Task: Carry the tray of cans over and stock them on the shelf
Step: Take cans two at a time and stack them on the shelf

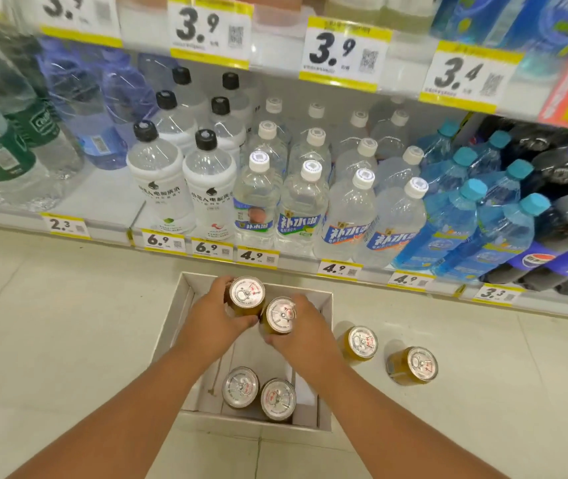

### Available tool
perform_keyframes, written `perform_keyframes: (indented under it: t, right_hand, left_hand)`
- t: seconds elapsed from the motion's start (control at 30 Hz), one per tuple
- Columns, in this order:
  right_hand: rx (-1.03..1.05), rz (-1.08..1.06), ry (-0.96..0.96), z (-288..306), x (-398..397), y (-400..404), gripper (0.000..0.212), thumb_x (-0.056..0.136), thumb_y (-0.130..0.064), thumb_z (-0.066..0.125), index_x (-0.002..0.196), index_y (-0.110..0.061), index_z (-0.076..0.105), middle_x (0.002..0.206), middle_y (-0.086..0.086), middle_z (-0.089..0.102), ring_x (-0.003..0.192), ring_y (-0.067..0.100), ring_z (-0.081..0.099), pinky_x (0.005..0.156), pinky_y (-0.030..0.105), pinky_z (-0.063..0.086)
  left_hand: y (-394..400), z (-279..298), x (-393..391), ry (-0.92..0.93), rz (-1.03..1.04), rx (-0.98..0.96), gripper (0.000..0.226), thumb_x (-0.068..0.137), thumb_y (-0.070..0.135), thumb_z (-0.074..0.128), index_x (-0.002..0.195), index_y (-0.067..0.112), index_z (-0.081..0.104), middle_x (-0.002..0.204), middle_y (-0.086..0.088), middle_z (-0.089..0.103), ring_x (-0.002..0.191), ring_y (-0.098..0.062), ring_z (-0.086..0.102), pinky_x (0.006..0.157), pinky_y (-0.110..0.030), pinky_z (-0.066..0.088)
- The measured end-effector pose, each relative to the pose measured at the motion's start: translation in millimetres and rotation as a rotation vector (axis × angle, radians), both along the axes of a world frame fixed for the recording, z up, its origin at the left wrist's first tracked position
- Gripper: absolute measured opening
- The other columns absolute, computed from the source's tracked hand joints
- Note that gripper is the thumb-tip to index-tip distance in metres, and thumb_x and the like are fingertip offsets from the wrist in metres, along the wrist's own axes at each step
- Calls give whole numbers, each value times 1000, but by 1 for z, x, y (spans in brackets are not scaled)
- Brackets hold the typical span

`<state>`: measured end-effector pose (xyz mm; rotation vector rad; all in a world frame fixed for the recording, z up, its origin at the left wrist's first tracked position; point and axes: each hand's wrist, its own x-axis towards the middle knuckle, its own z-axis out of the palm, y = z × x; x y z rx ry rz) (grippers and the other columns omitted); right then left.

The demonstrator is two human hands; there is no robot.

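**Q:** State the position of the tray and the cans.

**A:** The tray (324, 357), a white cardboard box, sits on the floor (68, 340) at lower centre of the frame, directly in front of the bottom shelf (109, 202). Two cans (258, 392) stand upright at its near end. Two more cans (386, 354) stand upright on the floor just right of the tray, apart from each other.

**Q:** State the condition of the hands.

**A:** Both hands are engaged at the far end of the tray. The left hand (213, 316) is wrapped around the side of one can (247, 293). The right hand (306, 331) is wrapped around the side of a second can (280, 314). The two held cans are side by side, upright, lids facing the camera. Whether they are touching cannot be told.

**Q:** Which relation governs the coming move?

**A:** The shelf lies beyond the hands, toward the top of the frame, and above tray level. Each can's long axis is vertical and should stay vertical through the transfer. Judged from the layout, the open stretch of shelf at middle left, left of the black-capped bottles (182, 174), is nearer the left hand; the right hand would have to cross over.

**Q:** Hazards?

**A:** The shelf front is packed with bottles; a can set down carelessly could knock one.
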<state>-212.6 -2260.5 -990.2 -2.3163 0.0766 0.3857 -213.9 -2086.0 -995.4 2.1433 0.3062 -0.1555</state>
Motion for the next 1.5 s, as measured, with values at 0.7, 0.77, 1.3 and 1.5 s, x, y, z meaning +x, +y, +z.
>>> perform_keyframes:
  t: [0.7,0.77,1.3,1.5]
  right_hand:
    - [160,12,-227,805,5,-116,67,54,-39,91,111,-38,55,98,-14,70,85,-2,67,74,24,56]
    - [151,23,-271,875,7,-134,61,59,-21,92,107,-33,56,92,-14,69,79,-6,65,69,13,51]
    - [66,2,-489,1181,54,-256,76,57,-51,90,118,-27,53,115,-4,61,97,21,66,78,34,55]
    - [54,-39,-561,1233,90,-266,86,54,-56,90,126,-21,57,124,-5,61,107,16,61,88,35,53]
  left_hand:
    - [-69,806,17,-207,-109,-14,54,48,50,82,97,53,61,92,23,72,87,2,67,77,-29,54]
    - [-84,873,21,-252,-76,6,53,43,52,82,91,55,60,90,22,73,87,0,69,81,-33,56]
    - [-207,1190,51,-455,-103,157,50,56,54,88,97,33,69,91,14,72,84,-7,68,71,-26,51]
    - [-225,1240,80,-525,-83,187,49,65,48,86,100,30,58,99,9,64,84,-12,59,72,-26,43]
